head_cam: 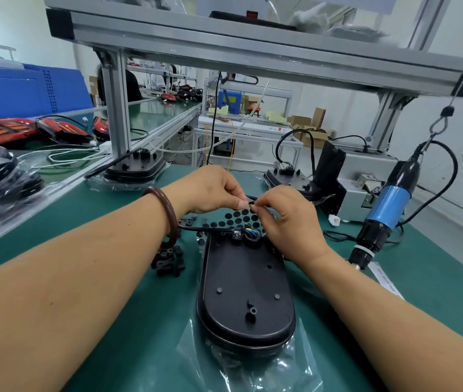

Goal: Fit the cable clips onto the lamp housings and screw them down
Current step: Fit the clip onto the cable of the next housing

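The black lamp housing [244, 292] lies nearest, back side up on a clear plastic bag [253, 369] spread over the green bench mat [128, 335]. Just left of the housing's far half sits a small heap of black cable clips [168, 261]. At the housing's far end a black cable [205, 229] leads off to the left, and coloured wires [251, 231] show in the round grommet there.

Both hands are above that far end with their fingertips brought together. The left hand [210, 190], a brown bangle [168, 216] on its wrist, and the right hand [287, 219] pinch the same small black part [251, 203]. Whether it is a clip or a piece of cable cannot be told. Below the hands, just beyond the housing, lies a sheet of round black pads [238, 217].

Right of the housing a blue electric screwdriver [385, 213] hangs tip down near the mat, and a white connector [334, 220] lies between it and the hands. Farther beyond the housing stand a second housing [134, 168] on the left and a third housing [287, 176] on the right, with a grey machine [366, 176] behind the screwdriver. Far to the housing's left, red tail lamps [1, 131] lie on the neighbouring bench.
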The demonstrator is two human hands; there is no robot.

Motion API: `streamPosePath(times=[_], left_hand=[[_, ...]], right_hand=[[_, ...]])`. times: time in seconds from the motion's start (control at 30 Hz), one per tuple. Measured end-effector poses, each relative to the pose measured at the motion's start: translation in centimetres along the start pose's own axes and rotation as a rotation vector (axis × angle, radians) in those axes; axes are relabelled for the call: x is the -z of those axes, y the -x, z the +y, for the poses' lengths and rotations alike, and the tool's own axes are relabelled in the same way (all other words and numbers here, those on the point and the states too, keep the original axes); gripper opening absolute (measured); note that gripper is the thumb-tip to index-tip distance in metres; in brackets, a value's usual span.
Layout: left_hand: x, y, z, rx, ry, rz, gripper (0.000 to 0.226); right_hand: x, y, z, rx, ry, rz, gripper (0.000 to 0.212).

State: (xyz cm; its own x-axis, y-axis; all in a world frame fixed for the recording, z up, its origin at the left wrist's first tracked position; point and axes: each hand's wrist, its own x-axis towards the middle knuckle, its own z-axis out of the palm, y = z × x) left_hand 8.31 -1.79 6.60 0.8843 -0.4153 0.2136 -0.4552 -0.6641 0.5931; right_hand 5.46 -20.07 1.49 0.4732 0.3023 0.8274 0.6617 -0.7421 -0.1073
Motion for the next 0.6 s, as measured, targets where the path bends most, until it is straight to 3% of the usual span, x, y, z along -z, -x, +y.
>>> streamPosePath(times=[0.37, 0.6], left_hand=[[0.11, -0.05, 0.13, 0.002, -0.003, -0.010, 0.004], [-0.02, 0.14, 0.32, 0.010, 0.031, -0.052, 0.019]], right_hand=[[-0.43, 0.04, 0.20, 0.014, -0.058, 0.060, 0.011], [-0.34, 0.07, 0.24, 0.030, -0.054, 0.070, 0.009]])
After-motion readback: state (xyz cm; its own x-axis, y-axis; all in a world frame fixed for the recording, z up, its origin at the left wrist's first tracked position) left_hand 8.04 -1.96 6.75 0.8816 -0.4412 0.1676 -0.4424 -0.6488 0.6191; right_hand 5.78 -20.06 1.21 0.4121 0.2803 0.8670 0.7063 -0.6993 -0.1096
